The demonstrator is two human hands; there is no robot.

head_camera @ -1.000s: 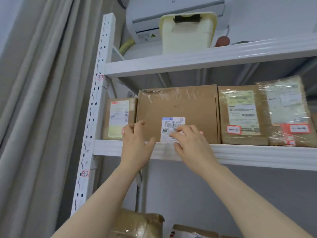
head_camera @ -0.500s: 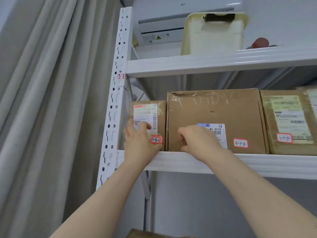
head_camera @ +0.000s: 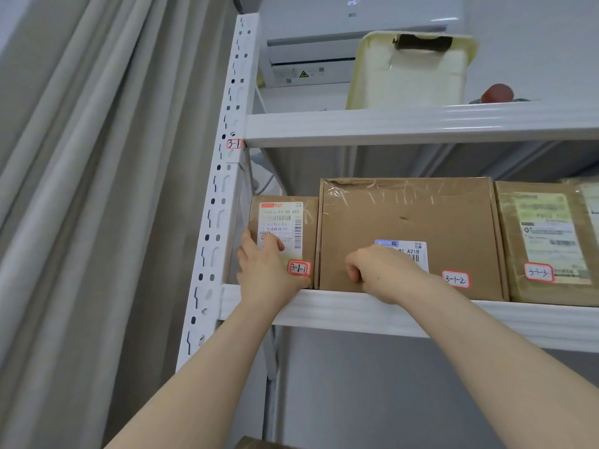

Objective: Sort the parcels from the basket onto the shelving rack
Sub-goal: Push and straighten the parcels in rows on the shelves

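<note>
The fingers (head_camera: 248,246) of the left hand (head_camera: 269,275) lie fairly straight and flat on the front of the small parcel (head_camera: 285,222), which stands just left of the large box (head_camera: 405,218). A second ago this hand lay on the large box itself; it has since moved left to the neighbour. The right hand (head_camera: 382,270) stays low on the large box's front, but its fingers (head_camera: 355,270), spread over the label before, are now curled into a loose fist with nothing visible in them.

Both parcels sit on the shelving rack (head_camera: 223,202), on the white shelf (head_camera: 356,314) under the large box (red-edged stickers reading 3-1-1 and 3-1-2 show clear of the hands). The large box looks placed, and the person seems only to be squaring up the row. The basket is out of view, so what remains cannot be told.

Right of the large box stands a third parcel (head_camera: 544,238). Above it an upper shelf (head_camera: 421,124) carries a cream tub (head_camera: 408,72), with an air conditioner (head_camera: 324,34) on the wall behind. Far to its left hangs a grey curtain (head_camera: 97,189).
</note>
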